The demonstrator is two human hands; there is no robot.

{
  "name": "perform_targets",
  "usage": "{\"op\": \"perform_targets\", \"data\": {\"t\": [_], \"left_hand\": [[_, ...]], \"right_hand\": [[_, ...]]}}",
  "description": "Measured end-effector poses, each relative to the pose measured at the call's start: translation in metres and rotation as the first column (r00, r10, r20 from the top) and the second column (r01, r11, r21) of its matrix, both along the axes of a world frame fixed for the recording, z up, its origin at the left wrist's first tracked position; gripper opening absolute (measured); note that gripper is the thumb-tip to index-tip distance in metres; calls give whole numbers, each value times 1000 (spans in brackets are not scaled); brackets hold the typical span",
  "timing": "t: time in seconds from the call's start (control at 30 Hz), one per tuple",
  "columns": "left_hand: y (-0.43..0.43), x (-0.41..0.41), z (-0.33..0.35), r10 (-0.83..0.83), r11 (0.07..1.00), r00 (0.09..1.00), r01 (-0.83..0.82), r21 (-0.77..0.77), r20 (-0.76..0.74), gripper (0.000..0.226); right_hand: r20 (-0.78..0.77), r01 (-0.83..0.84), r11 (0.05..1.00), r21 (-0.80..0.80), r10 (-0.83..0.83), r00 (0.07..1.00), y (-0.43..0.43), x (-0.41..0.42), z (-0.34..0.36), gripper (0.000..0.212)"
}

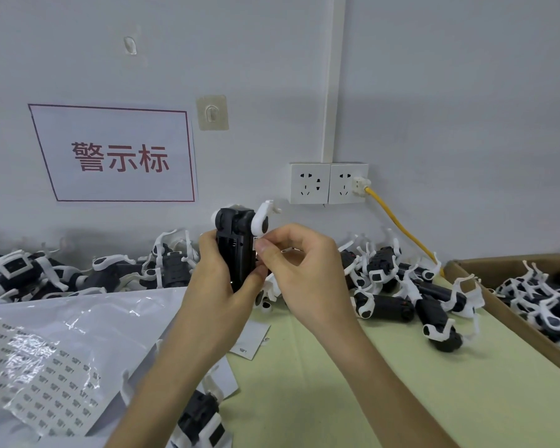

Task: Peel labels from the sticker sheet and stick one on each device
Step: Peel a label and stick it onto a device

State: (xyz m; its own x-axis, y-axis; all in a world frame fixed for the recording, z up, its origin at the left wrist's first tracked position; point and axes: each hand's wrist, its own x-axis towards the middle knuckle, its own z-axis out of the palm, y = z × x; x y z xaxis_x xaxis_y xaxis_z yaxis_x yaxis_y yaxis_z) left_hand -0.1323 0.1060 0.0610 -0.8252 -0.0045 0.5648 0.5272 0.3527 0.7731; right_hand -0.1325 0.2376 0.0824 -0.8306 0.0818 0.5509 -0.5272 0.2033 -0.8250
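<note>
My left hand (pixel 219 279) grips a black device (pixel 236 250) with white clips upright above the table's middle. My right hand (pixel 299 266) has thumb and fingertips pinched against the device's right side, where a small white label (pixel 256 243) shows. The sticker sheet (pixel 46 379), printed with rows of small labels, lies at the lower left on a glossy plastic bag (pixel 88 321). A small piece of backing sheet (pixel 254 339) lies under my wrists. Another device (pixel 201 415) lies below my left forearm.
Heaps of black-and-white devices lie along the wall at left (pixel 78 276) and right (pixel 401 286). A cardboard box (pixel 485 292) at the far right holds several more. Wall sockets (pixel 328 182) with a yellow cable (pixel 398 224) are behind. Green table mat (pixel 353 399).
</note>
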Motion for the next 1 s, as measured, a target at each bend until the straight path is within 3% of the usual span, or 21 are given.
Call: {"op": "perform_targets", "data": {"t": [0.3,0.47,0.63,0.8,0.93,1.0], "left_hand": [[-3,7,9,42,992,998,-47,-114,-50,33],[-4,12,13,5,992,1000,-5,-129,2,32],[-3,15,16,-67,996,996,70,-63,57,31],[1,20,19,-176,981,969,159,107,175,50],[0,23,21,-267,961,941,243,135,210,45],[-4,25,22,-327,943,916,300,146,230,42]], "right_hand": [[51,-97,991,-93,103,993,3,-4,-3,12],[119,-179,969,-172,201,972,9,-7,-3,17],[163,-230,934,-273,280,946,14,-9,0,24],[136,-326,912,-248,366,920,15,-6,1,16],[99,-341,919,-196,364,926,12,-5,1,40],[72,-366,914,-178,383,921,13,-4,3,43]]}}
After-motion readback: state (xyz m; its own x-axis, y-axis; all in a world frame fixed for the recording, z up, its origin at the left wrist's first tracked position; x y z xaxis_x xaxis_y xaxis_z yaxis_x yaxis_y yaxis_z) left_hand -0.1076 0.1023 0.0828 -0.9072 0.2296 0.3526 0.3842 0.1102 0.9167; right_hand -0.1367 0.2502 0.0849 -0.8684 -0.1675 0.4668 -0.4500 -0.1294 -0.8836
